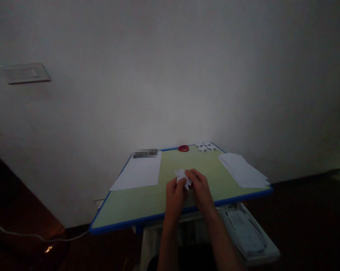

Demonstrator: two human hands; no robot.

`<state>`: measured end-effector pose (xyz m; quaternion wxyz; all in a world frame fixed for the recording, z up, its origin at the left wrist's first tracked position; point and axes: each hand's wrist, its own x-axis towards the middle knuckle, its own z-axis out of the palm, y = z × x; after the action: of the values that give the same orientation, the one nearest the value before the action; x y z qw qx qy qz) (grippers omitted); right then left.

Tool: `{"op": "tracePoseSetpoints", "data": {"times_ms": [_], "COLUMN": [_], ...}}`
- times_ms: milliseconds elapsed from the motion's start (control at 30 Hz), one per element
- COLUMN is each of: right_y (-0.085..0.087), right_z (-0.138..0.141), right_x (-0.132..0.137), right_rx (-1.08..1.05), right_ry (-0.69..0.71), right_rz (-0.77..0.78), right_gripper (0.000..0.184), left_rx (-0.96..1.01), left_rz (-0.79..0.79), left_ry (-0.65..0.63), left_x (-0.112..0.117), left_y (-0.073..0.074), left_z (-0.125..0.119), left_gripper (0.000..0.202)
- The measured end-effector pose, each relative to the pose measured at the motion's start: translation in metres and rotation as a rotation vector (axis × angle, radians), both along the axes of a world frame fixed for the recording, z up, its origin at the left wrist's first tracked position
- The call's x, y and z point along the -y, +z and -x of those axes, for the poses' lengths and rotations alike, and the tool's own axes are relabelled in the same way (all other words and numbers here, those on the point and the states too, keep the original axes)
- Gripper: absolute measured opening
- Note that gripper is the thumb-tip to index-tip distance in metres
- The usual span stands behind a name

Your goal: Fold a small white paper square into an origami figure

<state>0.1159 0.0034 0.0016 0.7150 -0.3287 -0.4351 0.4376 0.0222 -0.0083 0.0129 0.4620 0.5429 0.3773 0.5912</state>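
A small folded white paper piece (181, 174) with pointed corners is held just above the front part of the table. My left hand (174, 194) pinches its lower left side, thumb on top. On its right side, my right hand (198, 186) grips it with thumb and forefinger. Both hands are close together, and the fingers cover part of the paper. Several similar folded white paper pieces (206, 147) with pointed tips lie in a group at the far right corner of the table. Left of that group are scissors with red handles (183, 148).
The light green table (136, 206) has a blue edge and stands against a grey wall. A white sheet (140, 173) lies at left, with a blurred dark object (145, 153) at its top. Stacked white sheets (243, 170) lie at right. Below is an open drawer (264, 244).
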Motion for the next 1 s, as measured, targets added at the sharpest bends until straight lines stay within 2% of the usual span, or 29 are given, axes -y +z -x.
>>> {"op": "tracePoseSetpoints", "data": {"times_ms": [233, 533, 767, 1000], "right_y": [0.0015, -0.0027, 0.0008, 0.0015], "right_z": [-0.0005, -0.0004, 0.0, -0.0002], "right_x": [0.0009, -0.0017, 0.0002, 0.0], "right_rx": [0.038, 0.026, 0.06, 0.02], "right_ry": [-0.009, -0.002, 0.002, -0.015], "right_rz": [-0.009, -0.003, -0.012, 0.014], "right_gripper": [0.035, 0.029, 0.032, 0.036], "left_rx": [0.07, 0.006, 0.155, 0.094], "left_rz": [0.044, 0.0, 0.078, 0.048], "left_ry": [-0.013, 0.009, 0.108, 0.005], "left_x": [-0.0022, -0.001, -0.0048, -0.0036], "left_y": [-0.0024, 0.0008, 0.003, -0.0019], "left_z": [0.0003, -0.0008, -0.0032, 0.0001], "left_gripper": [0.031, 0.033, 0.033, 0.03]}}
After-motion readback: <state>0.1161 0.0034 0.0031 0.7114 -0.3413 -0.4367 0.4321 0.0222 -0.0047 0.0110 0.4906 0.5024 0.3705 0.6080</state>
